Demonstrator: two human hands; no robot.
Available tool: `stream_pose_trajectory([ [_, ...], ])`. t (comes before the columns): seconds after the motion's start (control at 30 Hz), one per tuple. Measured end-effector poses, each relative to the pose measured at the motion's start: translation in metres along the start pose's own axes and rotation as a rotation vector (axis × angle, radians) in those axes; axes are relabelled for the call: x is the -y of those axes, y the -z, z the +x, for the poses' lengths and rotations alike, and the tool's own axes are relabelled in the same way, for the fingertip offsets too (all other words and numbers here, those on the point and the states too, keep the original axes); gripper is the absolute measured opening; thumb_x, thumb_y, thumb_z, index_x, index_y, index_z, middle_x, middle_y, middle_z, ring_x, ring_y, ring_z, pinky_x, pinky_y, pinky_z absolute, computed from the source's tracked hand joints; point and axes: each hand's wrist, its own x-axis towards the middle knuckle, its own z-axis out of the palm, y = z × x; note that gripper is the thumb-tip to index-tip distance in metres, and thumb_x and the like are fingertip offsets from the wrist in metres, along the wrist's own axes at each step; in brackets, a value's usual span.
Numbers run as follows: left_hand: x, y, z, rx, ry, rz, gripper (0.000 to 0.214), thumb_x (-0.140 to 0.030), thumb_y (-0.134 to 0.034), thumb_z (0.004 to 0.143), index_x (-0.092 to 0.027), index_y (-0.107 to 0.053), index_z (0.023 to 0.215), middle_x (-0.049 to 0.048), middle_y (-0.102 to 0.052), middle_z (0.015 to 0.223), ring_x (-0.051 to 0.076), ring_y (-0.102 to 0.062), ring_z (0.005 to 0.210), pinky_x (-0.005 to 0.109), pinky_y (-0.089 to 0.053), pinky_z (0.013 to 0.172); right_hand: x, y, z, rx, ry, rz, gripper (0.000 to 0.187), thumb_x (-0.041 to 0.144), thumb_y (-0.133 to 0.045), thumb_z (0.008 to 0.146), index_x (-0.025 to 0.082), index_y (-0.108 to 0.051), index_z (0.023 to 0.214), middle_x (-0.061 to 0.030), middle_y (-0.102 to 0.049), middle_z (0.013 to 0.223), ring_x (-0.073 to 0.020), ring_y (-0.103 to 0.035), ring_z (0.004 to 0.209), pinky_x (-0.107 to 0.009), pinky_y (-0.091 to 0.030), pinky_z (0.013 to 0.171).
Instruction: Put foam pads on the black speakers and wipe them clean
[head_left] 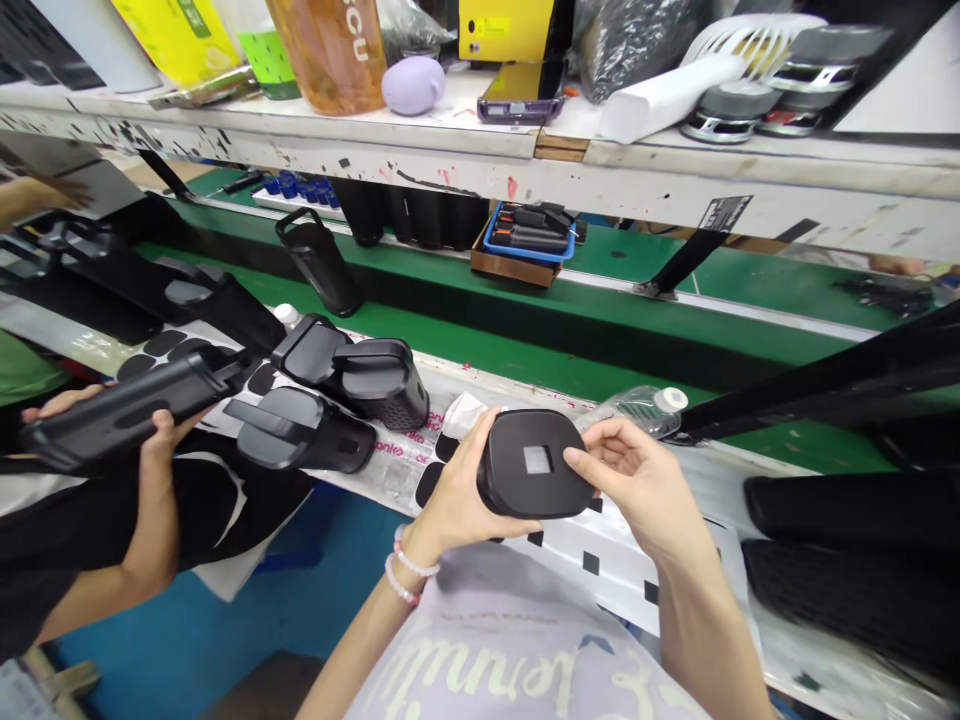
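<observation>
Head view, and we're live: both hands clamp a black rounded-square housing!

We see the housing (529, 465) just below centre, toward 6 o'clock, gripped by the curled left hand (457, 482) and right hand (626, 480), its pale square window showing and its underside hidden. Beaded bracelets (401, 567) circle the left wrist. Over at 9 o'clock, a co-worker's hand (161, 455) grips a longer black housing (127, 415), its far end hard to make out.

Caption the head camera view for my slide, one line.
Left hand and right hand hold a black rounded-square plastic casing with a pale square centre.
</observation>
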Motion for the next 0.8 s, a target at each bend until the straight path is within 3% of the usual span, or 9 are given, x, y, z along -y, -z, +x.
stream_pose_trajectory([
  [0.27,0.002,-0.001,-0.001,0.001,0.025,-0.01,0.125,-0.044,-0.086,0.049,-0.031,-0.01,0.148,0.01,-0.031,0.151,0.033,-0.036,0.135,0.053,-0.035,0.109,0.003,-0.001,-0.001,-0.018,-0.003,-0.101,0.03,0.041,-0.076,0.069,0.021,-0.054,0.078,0.002,-0.052,0.065,-0.0127,-0.05,0.057,-0.023,-0.039,0.044],
  [0.37,0.005,-0.001,-0.001,-0.012,-0.052,0.008,0.119,-0.045,-0.085,0.052,-0.031,-0.015,0.147,0.0109,-0.03,0.151,0.033,-0.031,0.138,0.055,-0.031,0.112,0.003,-0.006,-0.002,-0.048,-0.015,-0.161,0.031,0.045,-0.073,0.07,0.022,-0.055,0.077,0.0007,-0.054,0.065,-0.0145,-0.051,0.057,-0.025,-0.04,0.044],
  [0.47,0.006,-0.002,-0.001,-0.043,-0.188,0.05,0.109,-0.044,-0.084,0.055,-0.03,-0.023,0.144,0.0118,-0.027,0.153,0.033,-0.027,0.14,0.055,-0.029,0.113,0.004,-0.007,-0.001,-0.14,0.036,-0.406,0.028,0.048,-0.067,0.075,0.023,-0.055,0.075,-0.0008,-0.058,0.066,-0.0163,-0.052,0.057,-0.029,-0.041,0.05],
  [0.6,0.005,-0.002,-0.003,-0.043,-0.202,0.057,0.106,-0.043,-0.084,0.056,-0.028,-0.026,0.143,0.0132,-0.029,0.152,0.033,-0.029,0.139,0.056,-0.032,0.111,0.012,0.007,0.004,-0.274,0.038,-0.949,0.039,0.062,-0.064,0.074,0.024,-0.057,0.079,-0.0053,-0.062,0.07,-0.023,-0.055,0.057,-0.035,-0.038,0.053],
  [0.63,0.005,-0.001,-0.003,-0.045,-0.195,0.057,0.106,-0.042,-0.084,0.056,-0.028,-0.025,0.143,0.0135,-0.029,0.152,0.033,-0.029,0.139,0.056,-0.031,0.112,0.015,0.009,0.004,-0.337,0.087,-1.029,0.042,0.063,-0.061,0.076,0.023,-0.059,0.086,-0.0087,-0.063,0.077,-0.0268,-0.058,0.062,-0.038,-0.04,0.055],
  [0.7,0.006,-0.001,-0.004,-0.052,-0.172,0.062,0.107,-0.041,-0.084,0.056,-0.027,-0.024,0.144,0.0139,-0.028,0.153,0.033,-0.028,0.139,0.055,-0.03,0.112,0.017,0.006,0.002,-0.406,0.318,-1.085,0.043,0.058,-0.051,0.086,0.021,-0.06,0.106,-0.016,-0.064,0.103,-0.0346,-0.061,0.089,-0.045,-0.044,0.069],
  [0.73,0.007,0.0,-0.003,-0.056,-0.163,0.066,0.107,-0.04,-0.084,0.056,-0.027,-0.024,0.144,0.0137,-0.027,0.153,0.033,-0.028,0.139,0.055,-0.03,0.113,0.016,-0.001,0.0,-0.363,0.461,-1.084,0.042,0.052,-0.045,0.091,0.02,-0.057,0.116,-0.0171,-0.06,0.118,-0.036,-0.056,0.105,-0.048,-0.043,0.081],
  [0.8,0.008,0.0,-0.002,-0.071,-0.163,0.074,0.107,-0.037,-0.084,0.057,-0.027,-0.023,0.144,0.0128,-0.028,0.153,0.033,-0.028,0.14,0.054,-0.03,0.113,0.01,-0.018,-0.003,-0.142,0.652,-1.086,0.042,0.04,-0.035,0.097,0.021,-0.049,0.131,-0.0131,-0.049,0.137,-0.0337,-0.041,0.127,-0.053,-0.032,0.099],
])
